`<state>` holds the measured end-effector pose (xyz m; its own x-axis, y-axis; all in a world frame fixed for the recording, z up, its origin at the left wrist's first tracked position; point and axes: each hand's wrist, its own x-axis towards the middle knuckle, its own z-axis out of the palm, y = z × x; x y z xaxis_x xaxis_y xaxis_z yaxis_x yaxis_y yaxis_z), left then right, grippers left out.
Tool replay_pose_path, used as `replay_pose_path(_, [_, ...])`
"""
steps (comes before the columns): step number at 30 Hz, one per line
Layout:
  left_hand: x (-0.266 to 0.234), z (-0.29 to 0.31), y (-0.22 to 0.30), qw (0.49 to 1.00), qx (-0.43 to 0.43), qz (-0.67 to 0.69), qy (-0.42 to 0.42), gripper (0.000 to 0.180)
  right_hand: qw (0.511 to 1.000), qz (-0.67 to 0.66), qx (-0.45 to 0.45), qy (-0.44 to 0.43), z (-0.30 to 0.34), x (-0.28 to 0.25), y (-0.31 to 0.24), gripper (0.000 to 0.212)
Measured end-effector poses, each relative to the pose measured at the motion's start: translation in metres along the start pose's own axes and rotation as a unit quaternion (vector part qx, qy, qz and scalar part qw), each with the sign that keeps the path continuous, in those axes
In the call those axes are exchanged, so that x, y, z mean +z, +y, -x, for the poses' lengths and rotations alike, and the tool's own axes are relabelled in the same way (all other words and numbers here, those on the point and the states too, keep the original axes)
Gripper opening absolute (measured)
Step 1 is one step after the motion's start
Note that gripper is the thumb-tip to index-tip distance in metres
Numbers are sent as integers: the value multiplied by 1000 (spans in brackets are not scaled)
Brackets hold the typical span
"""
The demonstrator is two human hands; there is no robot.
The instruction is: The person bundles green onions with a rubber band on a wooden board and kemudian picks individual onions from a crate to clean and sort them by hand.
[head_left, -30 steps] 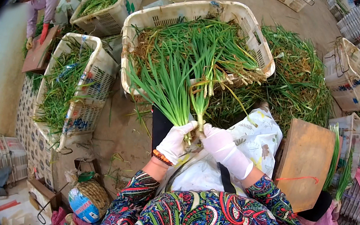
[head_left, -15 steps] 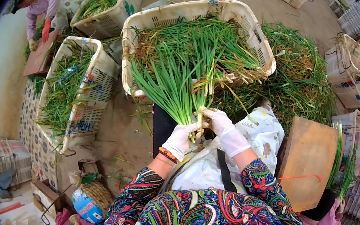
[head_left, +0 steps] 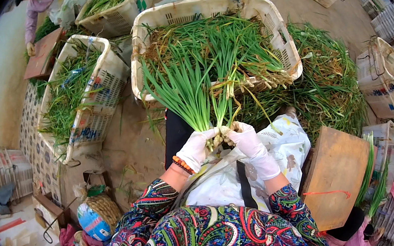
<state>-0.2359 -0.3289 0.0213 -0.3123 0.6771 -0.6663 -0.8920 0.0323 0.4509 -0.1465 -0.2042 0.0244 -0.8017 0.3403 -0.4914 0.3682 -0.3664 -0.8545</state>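
Note:
My left hand, in a white glove, grips a bunch of chives by its pale stem ends. The long green leaves fan up and away over the near rim of a white plastic crate. Against it, my right hand, also gloved, pinches the stems of a smaller bunch with some yellowed leaves. The two hands nearly touch at the stem ends. Inside the crate lie more loose chives with brown, dry bits among them.
A heap of discarded greens lies right of the crate. Crates of greens stand left and behind. By my right arm is a wooden box, with tied greens beside it. A co-worker's arm shows at upper left.
My right hand has turned slightly and shifted a little down and right at the stem ends. Both bunches stay held. The co-worker has moved farther toward the upper left edge.

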Motion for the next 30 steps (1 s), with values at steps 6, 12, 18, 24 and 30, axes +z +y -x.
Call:
replay_pose_path(6, [-4, -12, 3, 994, -69, 87, -25, 20, 995, -67, 57, -49, -12, -17, 10, 8])
replay_pose_path(12, [-17, -33, 3, 988, -72, 58, -125, 16, 996, -41, 58, -63, -6, -7, -2, 5])
replay_pose_path(18, [-11, -40, 13, 998, 6, 35, -45, 18, 997, -55, -4, -52, 25, -42, -4, 21])
replay_pose_path(24, [-21, -43, 7, 998, -19, -39, -46, 21, 887, 429, 48, 162, 21, -57, 0, 48])
replay_pose_path(30, [-16, -41, 1, 997, -32, 43, -47, 20, 941, 331, 66, 23, -1, 8, 1, 43])
